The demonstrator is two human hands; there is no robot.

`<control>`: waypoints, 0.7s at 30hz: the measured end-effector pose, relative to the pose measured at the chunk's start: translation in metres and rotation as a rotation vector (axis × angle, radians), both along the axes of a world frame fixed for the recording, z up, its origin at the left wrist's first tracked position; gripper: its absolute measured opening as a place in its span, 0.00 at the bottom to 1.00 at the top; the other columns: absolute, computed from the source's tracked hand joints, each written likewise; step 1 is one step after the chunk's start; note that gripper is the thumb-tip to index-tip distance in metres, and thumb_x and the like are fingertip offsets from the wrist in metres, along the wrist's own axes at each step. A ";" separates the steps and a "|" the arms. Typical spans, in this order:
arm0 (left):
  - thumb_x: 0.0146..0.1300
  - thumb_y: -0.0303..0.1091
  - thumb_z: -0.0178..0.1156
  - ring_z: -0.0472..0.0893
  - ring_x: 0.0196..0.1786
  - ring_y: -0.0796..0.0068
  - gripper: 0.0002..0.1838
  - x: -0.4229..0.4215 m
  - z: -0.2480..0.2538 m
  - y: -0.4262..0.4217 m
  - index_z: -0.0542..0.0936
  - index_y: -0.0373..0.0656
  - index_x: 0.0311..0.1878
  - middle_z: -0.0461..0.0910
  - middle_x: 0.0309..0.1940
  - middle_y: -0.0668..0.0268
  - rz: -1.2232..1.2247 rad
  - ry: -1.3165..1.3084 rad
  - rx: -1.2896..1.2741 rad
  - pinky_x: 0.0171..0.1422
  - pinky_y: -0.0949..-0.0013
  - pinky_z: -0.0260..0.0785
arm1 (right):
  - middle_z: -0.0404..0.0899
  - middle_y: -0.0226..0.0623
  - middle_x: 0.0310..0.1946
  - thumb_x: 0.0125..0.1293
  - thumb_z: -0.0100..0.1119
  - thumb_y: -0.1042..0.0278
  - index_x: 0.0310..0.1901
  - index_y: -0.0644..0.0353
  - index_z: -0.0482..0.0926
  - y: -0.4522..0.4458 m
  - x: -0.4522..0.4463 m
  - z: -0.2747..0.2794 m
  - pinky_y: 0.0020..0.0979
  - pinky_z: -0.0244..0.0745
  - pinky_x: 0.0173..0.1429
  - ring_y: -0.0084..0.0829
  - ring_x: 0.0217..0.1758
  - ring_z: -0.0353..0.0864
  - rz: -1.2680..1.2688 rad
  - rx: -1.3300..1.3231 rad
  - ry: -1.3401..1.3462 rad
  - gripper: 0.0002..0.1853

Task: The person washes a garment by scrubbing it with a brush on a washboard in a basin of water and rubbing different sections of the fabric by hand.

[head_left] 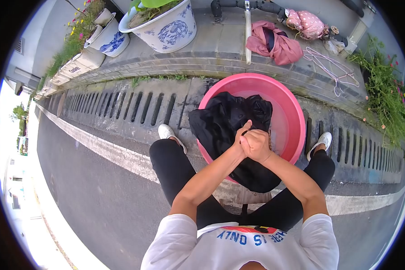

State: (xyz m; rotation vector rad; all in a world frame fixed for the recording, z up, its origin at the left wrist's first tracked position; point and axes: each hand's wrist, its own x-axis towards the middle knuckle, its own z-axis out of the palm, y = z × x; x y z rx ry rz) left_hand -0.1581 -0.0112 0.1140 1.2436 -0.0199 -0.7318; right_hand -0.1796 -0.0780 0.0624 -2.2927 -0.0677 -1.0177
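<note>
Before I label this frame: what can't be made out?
- Head view: what, if anything, the left hand and right hand grip; their clasp hides it.
- Head view: much of the pink tub's floor; black cloth covers it.
- Head view: potted leaves' tops; upper edge cuts them off.

We counted one pink basin (297, 120), one heap of black cloth (222, 114), two bare hands (256, 143), two white shoes (168, 132), two blue-and-white pots (171, 33), one plain pink cloth (286, 49), one dotted pink bundle (309, 25), one long white bar (248, 36)
</note>
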 end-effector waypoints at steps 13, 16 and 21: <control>0.68 0.51 0.53 0.79 0.45 0.72 0.26 0.067 0.052 0.031 0.76 0.31 0.46 0.80 0.42 0.58 0.073 0.125 -0.021 0.51 0.68 0.72 | 0.80 0.36 0.43 0.57 0.69 0.54 0.49 0.63 0.79 -0.091 -0.006 0.116 0.29 0.66 0.58 0.27 0.50 0.75 0.371 0.513 0.846 0.24; 0.68 0.47 0.56 0.83 0.40 0.73 0.18 0.068 0.057 0.039 0.79 0.38 0.43 0.83 0.38 0.63 0.079 0.012 0.027 0.44 0.70 0.76 | 0.80 0.33 0.43 0.58 0.68 0.54 0.50 0.63 0.79 -0.105 0.000 0.088 0.30 0.66 0.59 0.26 0.50 0.75 0.159 1.018 0.733 0.24; 0.67 0.37 0.58 0.82 0.40 0.75 0.12 0.064 0.049 0.039 0.79 0.38 0.44 0.83 0.39 0.64 -0.019 -0.089 -0.102 0.44 0.72 0.76 | 0.78 0.29 0.48 0.68 0.58 0.62 0.52 0.63 0.77 -0.106 0.007 0.079 0.25 0.66 0.58 0.21 0.52 0.74 0.249 1.375 0.381 0.16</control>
